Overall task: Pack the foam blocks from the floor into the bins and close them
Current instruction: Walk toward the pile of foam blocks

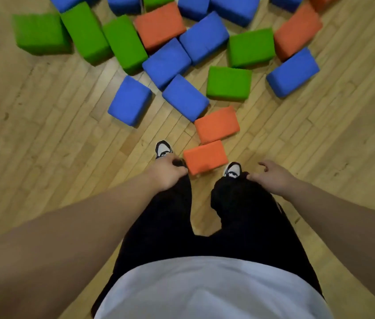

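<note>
Several foam blocks in blue, green and orange lie scattered on the wooden floor ahead of me. The nearest orange block [205, 156] sits between my shoes, with a second orange block [217, 124] just beyond it. Further out lie a blue block [130, 100], another blue block [185, 97] and a green block [228, 82]. My left hand [167, 173] is beside the nearest orange block, fingers curled round a fold of my black trouser leg. My right hand [271, 177] rests at my right knee, fingers loosely spread and holding nothing. No bin is in view.
The block pile [165, 61] fills the floor from the middle to the top edge. Bare wooden floor [43, 139] stretches to the left and to the right [343, 139]. My shoes [163, 149] stand just short of the blocks.
</note>
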The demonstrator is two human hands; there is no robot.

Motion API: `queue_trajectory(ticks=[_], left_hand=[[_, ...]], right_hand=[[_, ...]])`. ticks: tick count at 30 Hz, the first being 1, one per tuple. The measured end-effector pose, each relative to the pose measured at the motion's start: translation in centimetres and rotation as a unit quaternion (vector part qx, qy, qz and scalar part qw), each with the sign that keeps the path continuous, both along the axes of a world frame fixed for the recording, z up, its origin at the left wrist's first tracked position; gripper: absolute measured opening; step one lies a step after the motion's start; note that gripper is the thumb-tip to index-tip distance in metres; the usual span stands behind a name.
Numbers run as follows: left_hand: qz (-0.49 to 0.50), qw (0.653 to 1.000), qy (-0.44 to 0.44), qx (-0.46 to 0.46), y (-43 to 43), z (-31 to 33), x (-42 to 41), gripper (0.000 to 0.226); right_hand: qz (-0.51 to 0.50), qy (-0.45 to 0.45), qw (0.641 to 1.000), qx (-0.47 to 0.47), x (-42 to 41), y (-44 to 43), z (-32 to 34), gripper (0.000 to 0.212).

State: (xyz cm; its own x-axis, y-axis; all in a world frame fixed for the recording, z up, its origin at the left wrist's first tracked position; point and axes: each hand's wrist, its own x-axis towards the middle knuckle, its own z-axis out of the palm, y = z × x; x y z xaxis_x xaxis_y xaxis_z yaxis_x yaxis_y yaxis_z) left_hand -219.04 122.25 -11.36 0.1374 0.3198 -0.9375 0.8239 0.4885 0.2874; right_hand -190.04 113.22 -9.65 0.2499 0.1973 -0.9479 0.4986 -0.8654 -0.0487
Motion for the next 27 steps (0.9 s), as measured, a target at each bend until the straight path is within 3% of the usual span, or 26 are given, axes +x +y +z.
queue_trajectory(ticks=[5,14,17,21,27], left_hand=[[0.004,1.0,0.008,-0.011,3.8,-10.2,2.7,0.063],[0.059,0.99,0.121,-0.037,-1.8,-41.0,5.9,0.08],[0.079,0.986,0.139,-0.052,-5.1,-47.4,6.2,0.091],[0.136,0.979,0.138,-0.06,-7.2,-48.0,7.2,0.108],[0.185,0.972,0.144,-0.028,-6.1,-37.5,6.5,0.104]], right_hand=[[-0.019,0.014,1.0,0.002,1.5,3.3,-10.3,0.083],[0.018,0.03,0.999,0.008,0.5,1.4,-42.6,0.093],[0.001,0.027,1.0,0.007,0.2,-1.7,-49.2,0.102],[-0.012,0.04,0.999,0.024,0.2,-3.4,-50.9,0.105],[-0.043,0.102,0.994,0.014,1.8,-1.8,-43.2,0.117]])
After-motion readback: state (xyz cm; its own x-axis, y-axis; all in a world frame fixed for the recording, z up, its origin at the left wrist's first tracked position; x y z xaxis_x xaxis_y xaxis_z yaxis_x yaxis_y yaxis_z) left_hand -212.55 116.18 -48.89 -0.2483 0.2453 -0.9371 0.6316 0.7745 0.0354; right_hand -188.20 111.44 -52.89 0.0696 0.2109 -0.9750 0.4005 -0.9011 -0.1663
